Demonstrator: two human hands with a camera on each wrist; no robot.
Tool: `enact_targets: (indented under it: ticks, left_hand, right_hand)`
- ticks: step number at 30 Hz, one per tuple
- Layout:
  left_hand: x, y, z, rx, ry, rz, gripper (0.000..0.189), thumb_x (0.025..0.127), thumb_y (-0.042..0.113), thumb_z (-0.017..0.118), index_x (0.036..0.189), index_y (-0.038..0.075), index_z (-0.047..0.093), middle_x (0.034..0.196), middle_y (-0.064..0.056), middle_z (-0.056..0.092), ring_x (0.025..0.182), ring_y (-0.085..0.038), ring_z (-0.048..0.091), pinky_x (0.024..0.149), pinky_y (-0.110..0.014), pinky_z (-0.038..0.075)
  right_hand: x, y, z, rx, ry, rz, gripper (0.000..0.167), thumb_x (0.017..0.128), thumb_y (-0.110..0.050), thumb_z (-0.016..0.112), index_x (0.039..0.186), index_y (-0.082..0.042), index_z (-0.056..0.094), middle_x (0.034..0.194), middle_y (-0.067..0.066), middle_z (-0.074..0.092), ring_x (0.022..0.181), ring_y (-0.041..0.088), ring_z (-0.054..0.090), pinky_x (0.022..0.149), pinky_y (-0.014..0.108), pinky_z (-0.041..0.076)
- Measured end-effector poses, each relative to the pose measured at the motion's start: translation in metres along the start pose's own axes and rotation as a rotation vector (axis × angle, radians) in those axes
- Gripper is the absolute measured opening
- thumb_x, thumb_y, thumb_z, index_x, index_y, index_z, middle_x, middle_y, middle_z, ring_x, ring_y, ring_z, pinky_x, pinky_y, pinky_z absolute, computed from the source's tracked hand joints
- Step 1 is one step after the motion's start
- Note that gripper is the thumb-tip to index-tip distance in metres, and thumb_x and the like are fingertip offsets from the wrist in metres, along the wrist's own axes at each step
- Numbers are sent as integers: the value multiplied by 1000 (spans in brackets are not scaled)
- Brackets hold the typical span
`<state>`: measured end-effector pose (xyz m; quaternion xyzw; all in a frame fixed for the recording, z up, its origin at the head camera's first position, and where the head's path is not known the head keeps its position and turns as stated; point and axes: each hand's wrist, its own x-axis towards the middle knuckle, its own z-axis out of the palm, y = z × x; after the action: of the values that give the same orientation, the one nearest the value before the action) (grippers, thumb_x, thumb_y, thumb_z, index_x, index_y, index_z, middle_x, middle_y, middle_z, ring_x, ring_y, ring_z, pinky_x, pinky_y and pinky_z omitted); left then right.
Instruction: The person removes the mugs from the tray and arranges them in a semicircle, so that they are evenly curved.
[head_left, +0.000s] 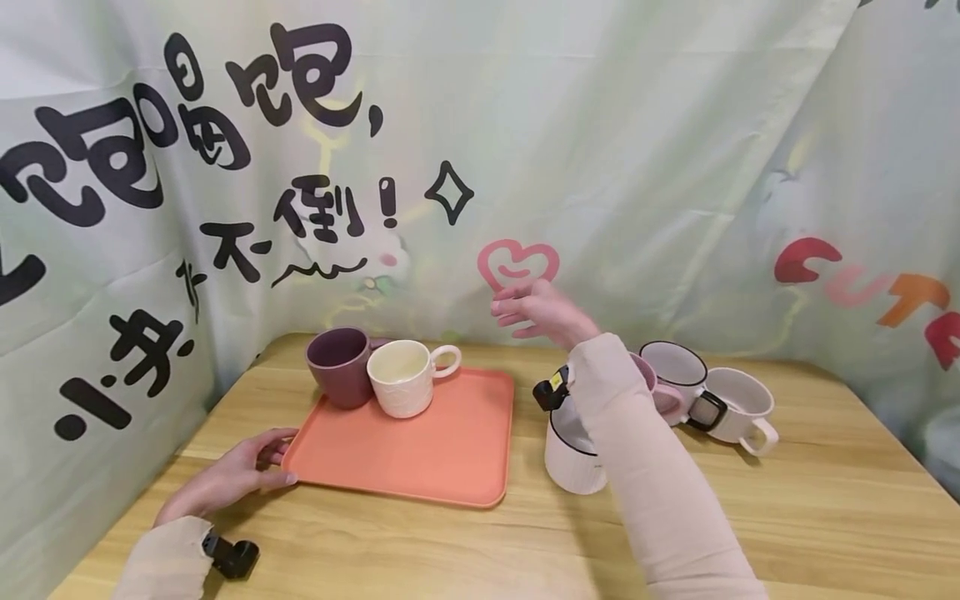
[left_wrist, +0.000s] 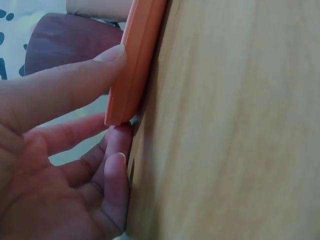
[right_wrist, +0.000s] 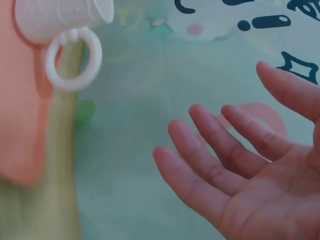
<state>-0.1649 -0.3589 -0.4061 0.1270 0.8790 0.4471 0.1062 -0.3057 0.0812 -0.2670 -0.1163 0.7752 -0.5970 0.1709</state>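
An orange tray [head_left: 420, 458] lies on the table. At its left end my left hand [head_left: 236, 477] holds the near corner, the thumb [left_wrist: 95, 70] along one side and the fingertips against the end. Upright toward the tray's back left stand a dark purple mug [head_left: 341, 371] and a cream mug [head_left: 401, 387] with a ring handle. My right hand [head_left: 543, 310] is raised in the air behind and right of the tray, fingers loosely spread and holding nothing. In the right wrist view, the cream mug's handle [right_wrist: 74, 82] appears apart from that hand.
Right of the tray, a white mug with a dark rim [head_left: 572, 462] stands partly behind my right sleeve [head_left: 660, 483]. Beyond the sleeve are a pink mug [head_left: 666, 398], another dark-rimmed mug [head_left: 675, 367] and a pale mug [head_left: 738, 404]. A printed curtain [head_left: 637, 167] hangs behind the table.
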Motion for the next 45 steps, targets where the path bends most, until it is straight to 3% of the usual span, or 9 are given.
enact_targets:
  ticks: [5, 15, 21, 30, 36, 45]
  left_hand:
    - [-1, 0, 0, 5, 1, 7, 70, 90, 4, 74, 139, -25, 34, 112, -17, 61, 99, -18, 57, 80, -25, 49]
    - [2, 1, 1, 13, 4, 0, 71, 90, 5, 74, 140, -24, 33, 114, -17, 61, 102, -26, 57, 80, -26, 50]
    - [4, 1, 2, 7, -4, 11, 71, 90, 5, 75, 140, -24, 33, 113, -17, 62, 101, -22, 57, 81, -26, 50]
    - [3, 1, 1, 9, -5, 8, 71, 90, 5, 74, 140, -24, 33, 114, -18, 62, 101, -20, 57, 81, -26, 50]
    - [4, 1, 2, 20, -7, 7, 71, 90, 6, 74, 140, -24, 33, 115, -18, 62, 103, -24, 57, 81, -26, 50]
    - [3, 1, 0, 25, 6, -15, 71, 90, 4, 74, 141, -24, 33, 114, -17, 61, 102, -25, 56, 81, -26, 50]
  right_hand:
    - [7, 4, 16, 140, 9, 17, 48, 101, -15, 62, 142, 6, 49, 139, 25, 56, 123, 36, 57, 107, 51, 41]
    - [15, 8, 37, 171, 38, 25, 46, 100, -12, 64, 140, 6, 52, 136, 21, 58, 127, 37, 54, 110, 51, 38]
    - [20, 15, 48, 185, 15, 44, 43, 100, -13, 64, 138, 5, 53, 140, 19, 55, 131, 35, 49, 112, 52, 34]
    - [28, 26, 75, 331, 62, 48, 45, 99, -9, 63, 140, 8, 52, 140, 20, 54, 132, 35, 45, 114, 53, 31]
    - [31, 34, 85, 336, 88, 41, 40, 99, -6, 62, 135, 9, 54, 136, 20, 56, 132, 35, 46, 113, 52, 32]
    - [38, 43, 93, 311, 64, 42, 39, 97, -7, 65, 133, 7, 57, 133, 18, 58, 129, 34, 49, 112, 56, 32]
